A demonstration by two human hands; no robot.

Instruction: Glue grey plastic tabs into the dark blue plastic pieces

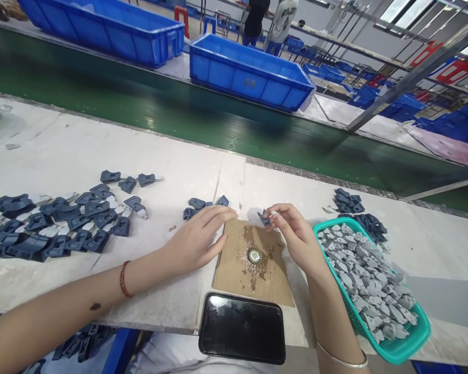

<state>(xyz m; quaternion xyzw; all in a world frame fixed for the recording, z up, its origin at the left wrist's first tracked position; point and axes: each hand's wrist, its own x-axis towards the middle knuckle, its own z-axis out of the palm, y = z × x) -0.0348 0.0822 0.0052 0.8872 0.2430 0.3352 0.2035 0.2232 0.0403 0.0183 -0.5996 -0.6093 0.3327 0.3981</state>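
Note:
My right hand [294, 231] pinches a small dark blue-grey plastic part [262, 217] with a whitish tip, just above the back right edge of a brown cardboard piece [234, 272]. My left hand [200, 236] is open, its fingers stretched out over the cardboard's left edge. Beyond it lie several dark plastic pieces [197, 203], partly hidden by the fingers. On the cardboard sits a small round metal cap [254, 255], with wet stains around it. A black phone [242, 328] lies flat at the near edge.
A green basket [421, 337] full of grey pieces stands at right, with dark pieces [368, 227] piled behind it. Many dark and white parts [78, 221] spread across the left. Beyond the table [171, 156] runs a green belt [113, 122], with blue bins [249, 75] behind.

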